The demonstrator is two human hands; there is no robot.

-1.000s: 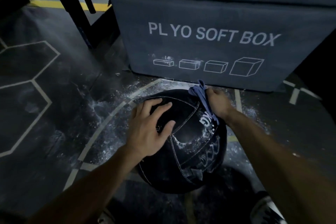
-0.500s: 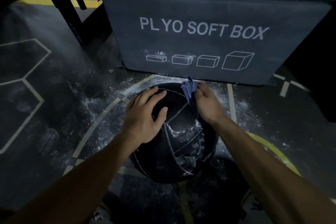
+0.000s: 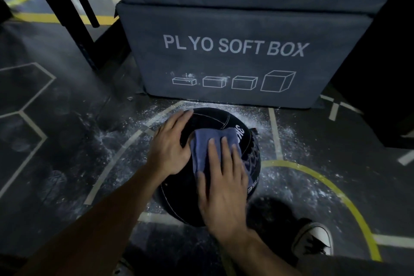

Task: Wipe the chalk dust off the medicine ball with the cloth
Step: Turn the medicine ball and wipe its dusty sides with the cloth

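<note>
A black stitched medicine ball [image 3: 210,119] with white lettering sits on the dark gym floor in front of the soft boxes. A blue cloth [image 3: 202,148] lies spread over its top. My right hand [image 3: 220,188] presses flat on the cloth with straight fingers. My left hand [image 3: 169,144] rests on the ball's left side, fingers extended over the curve, its thumb at the cloth's edge. The ball's near side is hidden under my hands.
Two stacked grey boxes marked PLYO SOFT BOX [image 3: 235,47] stand right behind the ball. White chalk dust [image 3: 284,139] is scattered on the floor around it. A black rack leg [image 3: 74,11] rises at the upper left. My shoe [image 3: 313,240] is at the lower right.
My right hand came from the ball's far right side onto its top, dragging the bunched cloth and spreading it flat. My left hand stayed on the ball's left side.
</note>
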